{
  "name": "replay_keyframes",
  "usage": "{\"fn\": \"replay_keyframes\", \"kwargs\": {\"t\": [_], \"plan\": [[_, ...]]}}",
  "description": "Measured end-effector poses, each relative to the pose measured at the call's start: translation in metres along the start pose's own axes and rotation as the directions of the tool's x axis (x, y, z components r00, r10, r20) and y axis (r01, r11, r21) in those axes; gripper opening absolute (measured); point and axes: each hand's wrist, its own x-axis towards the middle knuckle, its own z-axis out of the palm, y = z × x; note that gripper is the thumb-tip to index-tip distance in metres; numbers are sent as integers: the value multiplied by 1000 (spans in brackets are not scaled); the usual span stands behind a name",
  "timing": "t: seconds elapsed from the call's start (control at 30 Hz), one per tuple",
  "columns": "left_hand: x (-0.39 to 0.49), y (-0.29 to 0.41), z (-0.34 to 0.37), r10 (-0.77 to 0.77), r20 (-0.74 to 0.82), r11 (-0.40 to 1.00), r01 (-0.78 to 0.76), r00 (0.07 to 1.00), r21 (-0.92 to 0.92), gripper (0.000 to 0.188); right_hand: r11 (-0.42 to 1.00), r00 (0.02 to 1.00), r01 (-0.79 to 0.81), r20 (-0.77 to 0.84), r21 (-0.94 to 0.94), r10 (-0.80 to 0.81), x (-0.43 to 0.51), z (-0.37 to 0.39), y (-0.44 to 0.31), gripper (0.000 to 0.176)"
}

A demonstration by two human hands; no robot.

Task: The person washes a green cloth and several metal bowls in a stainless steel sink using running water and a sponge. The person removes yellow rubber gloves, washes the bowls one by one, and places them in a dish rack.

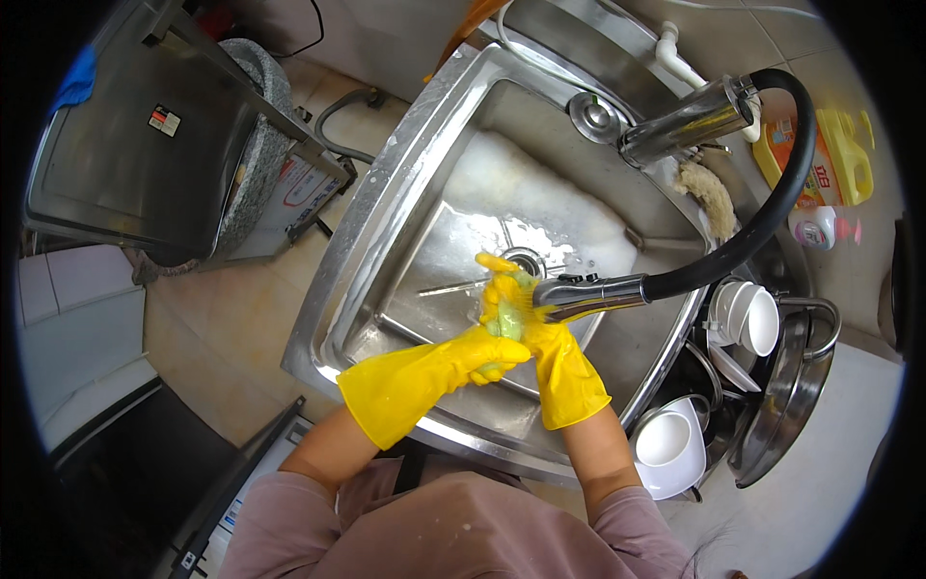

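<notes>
Both my hands wear yellow rubber gloves and meet over the stainless steel sink (448, 246), near its drain (524, 262). My left hand (492, 354) is closed around a light green cloth or sponge (509, 321). Against the same green thing lies my right hand (515, 293), its fingers pointing away from me; the green thing shows between the two gloves. The chrome spray head (592, 295) of the black-hosed faucet (684, 123) is beside my right hand, with water running onto the glove. Whitish, sudsy water lies on the sink floor beyond the drain.
White bowls (761, 320), a square white dish (680, 478) and metal pans (781, 405) stand right of the sink. Behind them are a yellow detergent jug (846, 159), a pump bottle (813, 227) and a tan scrubber (709, 195). A steel-topped stand (137, 174) is at the left.
</notes>
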Motion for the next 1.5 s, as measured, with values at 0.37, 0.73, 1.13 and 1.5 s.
{"fn": "replay_keyframes", "kwargs": {"t": [0.37, 0.73, 1.13, 1.5], "plan": [[61, -58, -48, 297, -366, 379, 242, 882, 893, 45, 945, 737, 148, -604, -292, -302, -35, -123, 47, 19], [-65, 15, -48, 160, -581, 676, 340, 798, 653, 42, 286, 722, -232, -362, -930, -589, -53, 131, -38, 51], [-80, 8, -50, 174, -615, 811, 243, 769, 532, 43, -101, 500, 276, 233, -956, -834, 169, 36, -111, 33], [-89, 10, -52, 181, -580, 808, 217, 794, 549, 46, -150, 576, -61, 88, -987, -813, 129, 15, -143, 31]]}}
